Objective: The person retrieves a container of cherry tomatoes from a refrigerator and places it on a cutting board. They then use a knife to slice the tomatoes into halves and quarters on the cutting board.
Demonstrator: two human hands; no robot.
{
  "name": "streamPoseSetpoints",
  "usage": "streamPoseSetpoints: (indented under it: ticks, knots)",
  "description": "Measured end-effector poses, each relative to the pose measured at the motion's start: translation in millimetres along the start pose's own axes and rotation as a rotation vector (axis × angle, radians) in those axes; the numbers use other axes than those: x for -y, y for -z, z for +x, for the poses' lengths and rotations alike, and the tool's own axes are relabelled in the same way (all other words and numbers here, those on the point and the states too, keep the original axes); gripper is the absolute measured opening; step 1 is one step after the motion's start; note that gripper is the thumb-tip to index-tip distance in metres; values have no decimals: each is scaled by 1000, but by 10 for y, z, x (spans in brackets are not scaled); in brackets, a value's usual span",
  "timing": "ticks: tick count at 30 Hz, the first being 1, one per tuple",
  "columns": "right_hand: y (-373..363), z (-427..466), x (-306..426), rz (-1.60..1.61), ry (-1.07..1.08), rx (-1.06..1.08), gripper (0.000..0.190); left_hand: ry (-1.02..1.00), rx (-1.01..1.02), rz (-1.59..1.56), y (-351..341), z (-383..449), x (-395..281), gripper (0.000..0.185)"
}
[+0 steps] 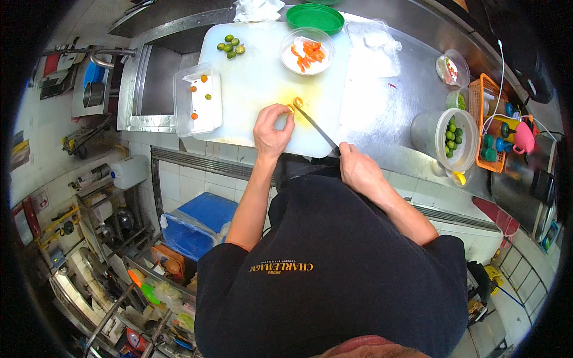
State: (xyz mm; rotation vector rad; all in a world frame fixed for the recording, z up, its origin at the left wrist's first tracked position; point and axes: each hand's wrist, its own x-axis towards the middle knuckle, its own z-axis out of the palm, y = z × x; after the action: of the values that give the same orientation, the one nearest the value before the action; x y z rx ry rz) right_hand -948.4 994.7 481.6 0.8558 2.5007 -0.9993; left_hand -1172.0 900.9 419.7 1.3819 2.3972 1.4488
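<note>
My right hand (359,169) grips the handle of a kitchen knife (317,128), whose tip rests by a cut piece of small orange fruit (298,102) on the white cutting board (250,85). The fingertips of my left hand (272,134) pinch another cut piece (291,108) just left of the blade tip. Yellow juice stains the board around them. Beyond my hands stands a clear round tub (309,69) holding orange-red wedges (309,54). Several small green citrus fruits (231,45) lie at the board's far left.
At left, a clear rectangular container (181,103) holds several small fruits. A green lid (315,19) lies behind the tub; a clear lid (380,58) is to its right. A bucket of limes (423,134) and an orange basket (490,168) stand right. A sink (163,80) adjoins the board.
</note>
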Motion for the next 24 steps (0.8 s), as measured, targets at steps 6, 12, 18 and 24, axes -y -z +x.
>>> streamPoseSetpoints:
  ticks: [6, 12, 18, 24]
  knots:
    - [48, 76, 159, 21, 58, -36, 20, 5, -1, -2, 0, -9, 7, 16]
    - [65, 109, 145, -54, 67, -37, 20, 4, -26, -20, -24, -8, 15, 16]
    - [75, 103, 154, -80, 48, -37, 20, 15, -10, 6, -19, -5, 16, 15]
    - [82, 73, 147, -50, 70, -47, 18, 15, -12, 17, -24, 3, 0, 15]
